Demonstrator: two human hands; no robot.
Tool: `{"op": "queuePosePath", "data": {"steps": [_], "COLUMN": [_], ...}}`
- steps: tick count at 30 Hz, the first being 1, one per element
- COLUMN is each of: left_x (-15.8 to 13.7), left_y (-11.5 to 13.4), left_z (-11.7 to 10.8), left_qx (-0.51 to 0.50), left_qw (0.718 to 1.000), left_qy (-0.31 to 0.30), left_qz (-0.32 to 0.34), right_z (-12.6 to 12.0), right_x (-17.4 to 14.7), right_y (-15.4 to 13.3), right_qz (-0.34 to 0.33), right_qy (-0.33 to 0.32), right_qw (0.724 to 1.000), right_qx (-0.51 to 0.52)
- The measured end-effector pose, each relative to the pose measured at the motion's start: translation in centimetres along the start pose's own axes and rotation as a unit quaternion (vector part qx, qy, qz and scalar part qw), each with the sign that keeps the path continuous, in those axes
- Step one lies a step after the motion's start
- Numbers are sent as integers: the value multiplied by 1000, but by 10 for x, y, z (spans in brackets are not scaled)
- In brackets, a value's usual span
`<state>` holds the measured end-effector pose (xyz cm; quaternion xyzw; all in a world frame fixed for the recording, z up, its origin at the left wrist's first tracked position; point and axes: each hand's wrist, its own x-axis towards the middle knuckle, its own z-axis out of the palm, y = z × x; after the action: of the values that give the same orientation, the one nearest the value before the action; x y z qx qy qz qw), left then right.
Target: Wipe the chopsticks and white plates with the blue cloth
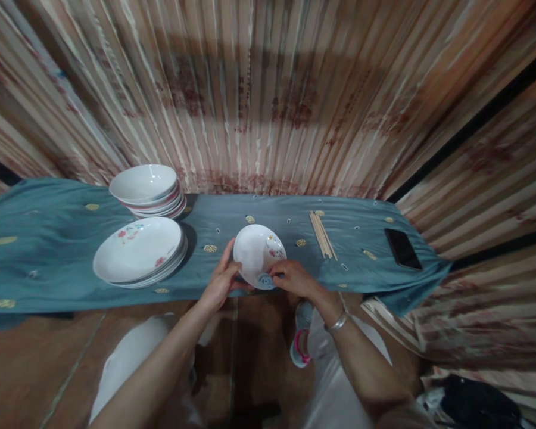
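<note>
A small white dish (252,253) with red and yellow flowers is tilted toward me at the table's front edge. My left hand (223,277) grips its left rim, thumb over the edge and fingers around the outside. At the lower right of the dish, my right hand (292,277) has its fingers pinched together close to the rim. Beside those fingertips shows a blue patch (265,281); I cannot tell if it is a print or a separate piece. A silver bangle (338,322) circles my right wrist.
To the left stand stacked white plates (138,250) with stacked bowls (145,185) behind them. Several wooden chopsticks (322,235) lie right of the dish, and a black phone (402,248) farther right. Blue-green cloth (232,208) covers the narrow table; a curtain (259,107) hangs behind.
</note>
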<state>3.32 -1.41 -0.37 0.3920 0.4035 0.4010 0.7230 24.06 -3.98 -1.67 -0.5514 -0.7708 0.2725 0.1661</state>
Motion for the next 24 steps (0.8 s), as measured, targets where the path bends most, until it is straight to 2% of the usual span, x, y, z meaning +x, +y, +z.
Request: {"op": "queuePosePath", "data": {"steps": [4,10,16,20,24], "left_x": [0,0,-1,-1,0], "left_y": [2,3,0,-3,-6], "left_z": [1,3,1,1,-1], "left_qx": [6,18,23,25,23], "left_qw": [1000,1000,1000,999,999], "left_qy": [1,3,-13,-12,-15], "left_qz": [-2,2,11,20,24], "right_z": [0,-1,9,19,24], "right_x": [3,15,35,51,61], "right_y": [3,7,20,23,12], "right_qz": [34,38,33,-20,-65], "right_qy": [33,108,197,247,260], "right_qw": [994,981,972,966,963], "right_qx": [-98,-156,-126,-75,-26]}}
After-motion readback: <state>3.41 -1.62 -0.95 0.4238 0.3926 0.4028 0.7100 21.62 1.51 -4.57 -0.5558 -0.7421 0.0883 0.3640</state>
